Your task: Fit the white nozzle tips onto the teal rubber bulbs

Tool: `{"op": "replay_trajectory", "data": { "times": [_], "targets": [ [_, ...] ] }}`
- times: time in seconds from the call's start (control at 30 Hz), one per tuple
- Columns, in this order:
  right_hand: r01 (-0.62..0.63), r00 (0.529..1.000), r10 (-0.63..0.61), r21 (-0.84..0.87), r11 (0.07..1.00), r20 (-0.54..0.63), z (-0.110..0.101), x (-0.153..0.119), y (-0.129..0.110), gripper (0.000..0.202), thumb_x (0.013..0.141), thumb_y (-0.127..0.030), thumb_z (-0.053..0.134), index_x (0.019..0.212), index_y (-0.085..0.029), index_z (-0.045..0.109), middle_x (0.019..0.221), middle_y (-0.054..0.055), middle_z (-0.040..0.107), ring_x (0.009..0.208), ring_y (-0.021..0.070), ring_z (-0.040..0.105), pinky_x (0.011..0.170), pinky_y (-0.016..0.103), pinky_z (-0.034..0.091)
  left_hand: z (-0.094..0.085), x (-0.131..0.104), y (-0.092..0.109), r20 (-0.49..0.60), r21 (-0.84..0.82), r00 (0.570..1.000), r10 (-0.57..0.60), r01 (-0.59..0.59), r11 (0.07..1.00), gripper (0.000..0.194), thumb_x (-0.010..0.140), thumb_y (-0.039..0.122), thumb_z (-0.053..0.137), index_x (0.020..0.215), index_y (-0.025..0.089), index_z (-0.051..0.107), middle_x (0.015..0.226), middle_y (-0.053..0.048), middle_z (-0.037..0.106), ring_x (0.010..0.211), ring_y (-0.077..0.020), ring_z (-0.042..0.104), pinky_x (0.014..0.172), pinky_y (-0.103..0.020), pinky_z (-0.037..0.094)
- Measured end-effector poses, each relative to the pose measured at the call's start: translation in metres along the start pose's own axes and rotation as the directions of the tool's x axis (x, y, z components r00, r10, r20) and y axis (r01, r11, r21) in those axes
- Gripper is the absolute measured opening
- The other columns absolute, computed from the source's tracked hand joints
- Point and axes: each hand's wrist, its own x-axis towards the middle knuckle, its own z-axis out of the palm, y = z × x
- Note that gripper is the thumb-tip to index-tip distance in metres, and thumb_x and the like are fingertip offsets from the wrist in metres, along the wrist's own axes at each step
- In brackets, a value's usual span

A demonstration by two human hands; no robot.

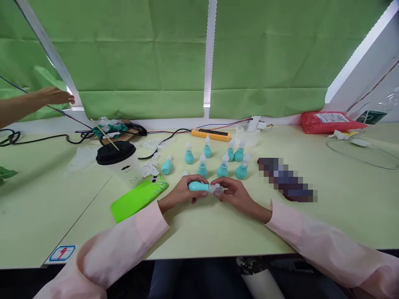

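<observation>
My left hand (187, 190) is wrapped round a teal bulb (198, 186) that lies sideways just above the table. At the bulb's right end, my right hand (229, 192) pinches a clear plastic tip (217, 188), which meets the bulb. Beyond my hands stand several teal bulbs with clear pointed tips, among them one at the front right (241, 171) and one at the back (207, 150). Another teal bulb (166, 167) leans over to the left of that group.
A lidded cup (126, 170) with a stick and a green phone (139, 199) are at the left. An orange power strip (211, 134) and cables run along the back. A red package (332, 122) sits at the back right. Another person's arm (31, 104) reaches in from the left.
</observation>
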Motion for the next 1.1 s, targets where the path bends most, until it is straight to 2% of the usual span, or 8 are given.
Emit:
{"op": "replay_trajectory", "data": {
  "times": [0.13,0.3,0.4,0.5,0.6,0.7,0.8,1.1],
  "targets": [
    [0.057,0.998,-0.055,-0.155,0.986,0.023,0.000,-0.003,-0.004,0.023,0.073,-0.030,0.052,0.093,-0.021,0.057,0.087,0.004,0.059,0.078,0.0163,0.053,0.061,0.027,0.047,0.000,0.002,-0.006,-0.014,0.095,1.000,-0.019,0.020,0.995,0.035,0.061,0.032,0.063,0.090,0.013,0.057,0.055,0.003,0.049,0.042,-0.0054,0.041,0.038,-0.018,0.036],
    [0.107,0.994,-0.096,-0.244,0.964,0.060,0.000,-0.003,-0.005,0.023,0.072,-0.030,0.053,0.093,-0.020,0.058,0.085,0.004,0.061,0.071,0.0152,0.055,0.058,0.027,0.046,-0.001,0.002,-0.013,-0.018,0.201,1.000,-0.003,0.006,0.979,0.036,0.059,0.036,0.064,0.088,0.015,0.059,0.064,0.001,0.056,0.039,-0.0045,0.040,0.038,-0.019,0.036],
    [0.086,0.994,-0.066,-0.240,0.967,0.088,-0.001,-0.003,-0.006,0.024,0.071,-0.032,0.053,0.091,-0.020,0.059,0.083,0.003,0.062,0.066,0.0140,0.055,0.057,0.027,0.046,0.001,0.001,-0.012,-0.058,0.308,0.995,0.075,-0.054,0.950,0.035,0.058,0.037,0.064,0.084,0.015,0.061,0.069,-0.002,0.059,0.050,-0.0088,0.048,0.047,-0.022,0.042],
    [0.009,0.999,-0.002,-0.149,0.989,0.050,0.000,-0.002,-0.007,0.025,0.069,-0.034,0.056,0.088,-0.019,0.057,0.080,0.003,0.062,0.069,0.0146,0.056,0.059,0.027,0.047,0.003,-0.001,-0.010,-0.100,0.393,0.976,0.193,-0.140,0.909,0.032,0.058,0.036,0.065,0.081,0.014,0.062,0.073,-0.003,0.061,0.066,-0.0138,0.053,0.061,-0.024,0.043],
    [-0.100,0.995,0.100,0.043,0.994,0.009,0.000,-0.001,-0.006,0.028,0.064,-0.034,0.061,0.085,-0.019,0.049,0.066,-0.001,0.060,0.060,0.0131,0.057,0.056,0.028,0.049,0.004,-0.002,-0.009,-0.124,0.411,0.966,0.227,-0.158,0.898,0.033,0.057,0.034,0.066,0.082,0.013,0.061,0.075,-0.004,0.061,0.068,-0.0145,0.053,0.062,-0.025,0.043],
    [-0.142,0.989,0.145,0.166,0.976,-0.007,0.000,0.001,-0.004,0.030,0.057,-0.032,0.067,0.070,-0.019,0.044,0.057,-0.003,0.058,0.049,0.0111,0.055,0.050,0.028,0.049,0.005,-0.002,-0.010,-0.125,0.422,0.959,0.256,-0.182,0.888,0.032,0.058,0.033,0.065,0.083,0.013,0.061,0.077,-0.004,0.061,0.068,-0.0145,0.054,0.062,-0.025,0.043],
    [-0.139,0.990,0.143,0.198,0.970,-0.006,0.000,0.002,-0.004,0.031,0.055,-0.032,0.069,0.060,-0.018,0.042,0.054,-0.002,0.057,0.044,0.0102,0.053,0.046,0.028,0.048,0.006,-0.003,-0.012,-0.124,0.437,0.948,0.293,-0.212,0.874,0.031,0.059,0.032,0.065,0.082,0.013,0.061,0.076,-0.004,0.062,0.067,-0.0143,0.054,0.061,-0.025,0.043],
    [-0.223,0.975,0.218,0.244,0.944,0.051,0.004,-0.002,-0.017,0.031,0.060,-0.037,0.064,0.065,-0.018,0.040,0.054,0.000,0.060,0.044,0.0109,0.055,0.043,0.026,0.048,0.014,-0.005,-0.014,-0.158,0.485,0.897,0.413,-0.294,0.824,0.030,0.062,0.035,0.062,0.081,0.012,0.059,0.072,-0.005,0.062,0.063,-0.0139,0.056,0.058,-0.024,0.044]
  ]
}}
